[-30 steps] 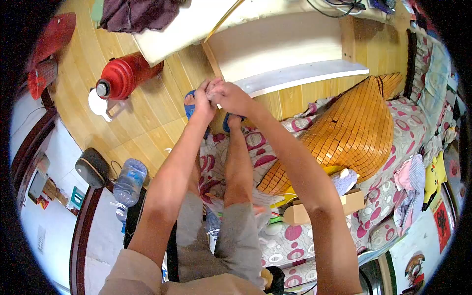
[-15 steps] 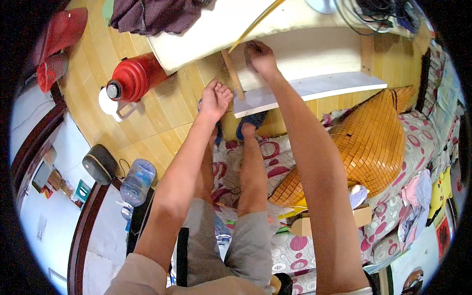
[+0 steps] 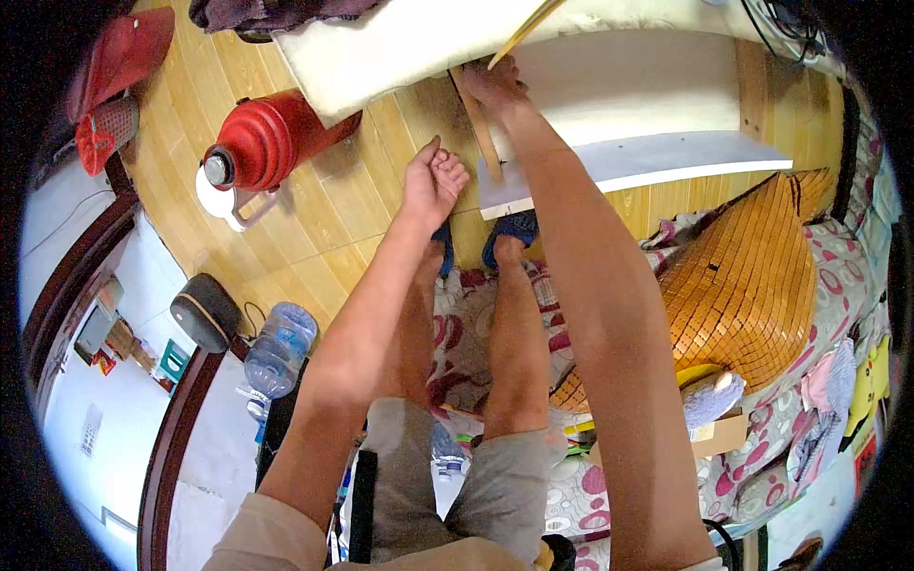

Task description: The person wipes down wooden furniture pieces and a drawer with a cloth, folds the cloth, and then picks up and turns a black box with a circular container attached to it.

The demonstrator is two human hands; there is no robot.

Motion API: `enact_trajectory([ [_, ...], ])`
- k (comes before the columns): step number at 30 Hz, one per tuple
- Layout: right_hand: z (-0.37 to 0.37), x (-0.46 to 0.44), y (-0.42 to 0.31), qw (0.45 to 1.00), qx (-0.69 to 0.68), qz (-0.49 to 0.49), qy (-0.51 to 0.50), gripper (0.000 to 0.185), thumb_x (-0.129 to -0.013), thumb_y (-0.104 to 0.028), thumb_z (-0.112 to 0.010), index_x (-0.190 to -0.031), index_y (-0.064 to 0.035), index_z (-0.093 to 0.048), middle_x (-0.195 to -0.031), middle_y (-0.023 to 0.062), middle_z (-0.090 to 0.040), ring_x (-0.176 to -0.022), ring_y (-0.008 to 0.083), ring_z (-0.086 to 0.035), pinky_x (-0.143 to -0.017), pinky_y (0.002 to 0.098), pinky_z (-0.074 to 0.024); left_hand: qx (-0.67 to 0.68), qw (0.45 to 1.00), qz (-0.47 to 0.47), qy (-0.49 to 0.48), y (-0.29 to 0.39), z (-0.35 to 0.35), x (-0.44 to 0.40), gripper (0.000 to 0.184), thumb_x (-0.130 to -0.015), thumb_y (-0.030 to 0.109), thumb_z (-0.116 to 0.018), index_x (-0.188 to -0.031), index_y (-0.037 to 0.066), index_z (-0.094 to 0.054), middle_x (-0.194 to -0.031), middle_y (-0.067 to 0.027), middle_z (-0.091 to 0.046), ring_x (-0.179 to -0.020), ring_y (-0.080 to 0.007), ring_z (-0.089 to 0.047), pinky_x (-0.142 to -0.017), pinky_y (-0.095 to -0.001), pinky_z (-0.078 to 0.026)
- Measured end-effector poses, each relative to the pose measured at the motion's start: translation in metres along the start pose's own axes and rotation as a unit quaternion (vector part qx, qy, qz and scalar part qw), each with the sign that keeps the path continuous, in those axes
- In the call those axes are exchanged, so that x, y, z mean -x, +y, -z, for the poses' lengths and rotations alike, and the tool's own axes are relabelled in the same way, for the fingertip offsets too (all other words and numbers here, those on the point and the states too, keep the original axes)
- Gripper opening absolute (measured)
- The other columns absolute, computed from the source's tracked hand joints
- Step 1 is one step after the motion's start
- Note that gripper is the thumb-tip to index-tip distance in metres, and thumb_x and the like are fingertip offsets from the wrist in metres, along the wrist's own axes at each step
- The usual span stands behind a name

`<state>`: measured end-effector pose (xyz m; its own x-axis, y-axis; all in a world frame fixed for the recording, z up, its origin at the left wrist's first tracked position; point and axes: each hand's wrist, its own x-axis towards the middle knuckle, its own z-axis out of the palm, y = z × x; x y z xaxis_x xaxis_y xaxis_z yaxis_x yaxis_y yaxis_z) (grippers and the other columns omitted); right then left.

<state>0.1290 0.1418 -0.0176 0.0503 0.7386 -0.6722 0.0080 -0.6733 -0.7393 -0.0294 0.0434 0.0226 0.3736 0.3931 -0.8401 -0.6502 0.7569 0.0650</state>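
My right hand (image 3: 495,88) reaches into the left end of a pale open drawer (image 3: 647,86), beside its narrow wooden side piece (image 3: 480,133). Its fingers are blurred and partly hidden under the table edge, so what they hold does not show. Nearer to me, my left hand (image 3: 435,186) hovers over the floor, left of the drawer's white front board (image 3: 657,169). Its fingers are curled in and the thumb points up; whatever they enclose, if anything, is hidden. A thin yellow strip (image 3: 524,35) slants across the table edge just above my right hand.
A red thermos (image 3: 271,143) lies on the wooden floor to the left, by a white lid (image 3: 221,202). Below it are a dark speaker-like case (image 3: 206,312) and a large water bottle (image 3: 280,352). A folded bamboo mat (image 3: 743,276) rests on the patterned bedding at right.
My right hand has gone further up toward the drawer's back left corner, under the table edge. My left thumb now sticks up. The whole view has shifted slightly.
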Motion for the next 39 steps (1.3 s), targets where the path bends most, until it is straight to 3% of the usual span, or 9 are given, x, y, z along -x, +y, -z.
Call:
enact_trajectory([
  [2, -0.005, -0.001, -0.011, 0.937, 0.331, -0.043, 0.100, 0.087, -0.085, -0.064, -0.050, -0.143, -0.0016, -0.032, -0.140, 0.0240, -0.037, -0.129, 0.0432, -0.036, -0.102, 0.0622, -0.0254, -0.008, 0.997, -0.005, 0.079, -0.003, -0.011, 0.002, 0.038, -0.098, 0.026, -0.047, -0.063, 0.013, -0.042, -0.060, -0.0010, -0.039, -0.056, -0.0184, -0.041, -0.056, -0.0316, -0.039],
  [6, 0.009, -0.019, 0.003, 0.890, 0.441, -0.014, 0.119, 0.079, -0.087, -0.057, -0.050, -0.142, -0.0011, -0.034, -0.137, 0.0248, -0.040, -0.128, 0.0419, -0.039, -0.102, 0.0596, -0.0276, -0.011, 1.000, -0.014, 0.014, -0.011, -0.010, 0.004, 0.038, -0.097, 0.026, -0.048, -0.063, 0.013, -0.040, -0.061, -0.0003, -0.039, -0.058, -0.0179, -0.041, -0.056, -0.0319, -0.038],
  [12, 0.046, 0.053, -0.005, 0.781, 0.610, 0.083, -0.104, 0.034, -0.089, -0.035, -0.051, -0.120, -0.0319, -0.063, -0.136, 0.0192, -0.045, -0.131, 0.0398, -0.039, -0.103, 0.0540, -0.0356, -0.009, 1.000, -0.008, 0.029, -0.016, -0.018, 0.001, 0.037, -0.097, 0.027, -0.050, -0.064, 0.013, -0.041, -0.062, -0.0016, -0.039, -0.059, -0.0181, -0.041, -0.057, -0.0318, -0.038],
  [16, 0.074, 0.091, 0.006, 0.782, 0.580, 0.092, -0.209, 0.039, -0.092, -0.036, -0.047, -0.119, -0.0151, -0.064, -0.116, 0.0191, -0.063, -0.107, 0.0377, -0.061, -0.097, 0.0478, -0.0460, 0.018, 0.999, -0.012, 0.035, -0.023, -0.026, 0.005, 0.036, -0.096, 0.025, -0.052, -0.064, 0.012, -0.043, -0.062, -0.0033, -0.041, -0.058, -0.0180, -0.040, -0.058, -0.0309, -0.038],
  [18, 0.076, 0.068, 0.029, 0.886, 0.442, 0.114, -0.086, 0.034, -0.090, -0.026, -0.047, -0.117, -0.0131, -0.065, -0.116, 0.0185, -0.063, -0.105, 0.0384, -0.061, -0.098, 0.0485, -0.0451, 0.031, 0.999, -0.006, 0.002, -0.028, -0.023, 0.006, 0.034, -0.095, 0.024, -0.054, -0.065, 0.011, -0.044, -0.062, -0.0046, -0.045, -0.058, -0.0180, -0.041, -0.059, -0.0301, -0.038],
  [21, 0.074, 0.033, 0.021, 0.890, 0.330, 0.308, 0.059, 0.033, -0.088, -0.018, -0.047, -0.115, -0.0115, -0.065, -0.116, 0.0174, -0.064, -0.103, 0.0386, -0.061, -0.098, 0.0508, -0.0449, 0.047, 0.998, -0.003, 0.045, -0.033, -0.020, 0.003, 0.036, -0.096, 0.026, -0.051, -0.064, 0.012, -0.042, -0.060, -0.0023, -0.037, -0.057, -0.0183, -0.038, -0.054, -0.0321, -0.036],
  [27, 0.030, 0.023, 0.008, 0.839, 0.409, 0.341, 0.108, 0.033, -0.088, -0.015, -0.050, -0.117, -0.0105, -0.064, -0.101, 0.0188, -0.067, -0.093, 0.0367, -0.064, -0.088, 0.0446, -0.0495, 0.015, 0.997, -0.029, 0.076, -0.033, -0.008, 0.008, 0.037, -0.096, 0.026, -0.051, -0.063, 0.013, -0.041, -0.061, -0.0019, -0.037, -0.058, -0.0174, -0.039, -0.055, -0.0321, -0.036],
  [37, 0.066, 0.086, 0.033, 0.824, 0.517, 0.086, -0.215, 0.023, -0.084, -0.017, -0.059, -0.103, -0.0126, -0.071, -0.095, 0.0153, -0.070, -0.092, 0.0372, -0.064, -0.086, 0.0437, -0.0504, 0.032, 0.998, -0.036, 0.028, -0.029, -0.013, 0.009, 0.035, -0.096, 0.024, -0.051, -0.065, 0.012, -0.041, -0.062, -0.0025, -0.040, -0.058, -0.0176, -0.038, -0.059, -0.0313, -0.036],
  [39, 0.076, 0.073, 0.032, 0.815, 0.515, 0.170, -0.204, 0.023, -0.082, -0.023, -0.058, -0.095, -0.0114, -0.073, -0.095, 0.0161, -0.070, -0.089, 0.0356, -0.067, -0.084, 0.0471, -0.0531, 0.028, 0.999, -0.028, 0.021, -0.031, -0.016, 0.011, 0.039, -0.097, 0.026, -0.049, -0.062, 0.014, -0.039, -0.061, -0.0017, -0.038, -0.058, -0.0175, -0.038, -0.059, -0.0317, -0.037],
])
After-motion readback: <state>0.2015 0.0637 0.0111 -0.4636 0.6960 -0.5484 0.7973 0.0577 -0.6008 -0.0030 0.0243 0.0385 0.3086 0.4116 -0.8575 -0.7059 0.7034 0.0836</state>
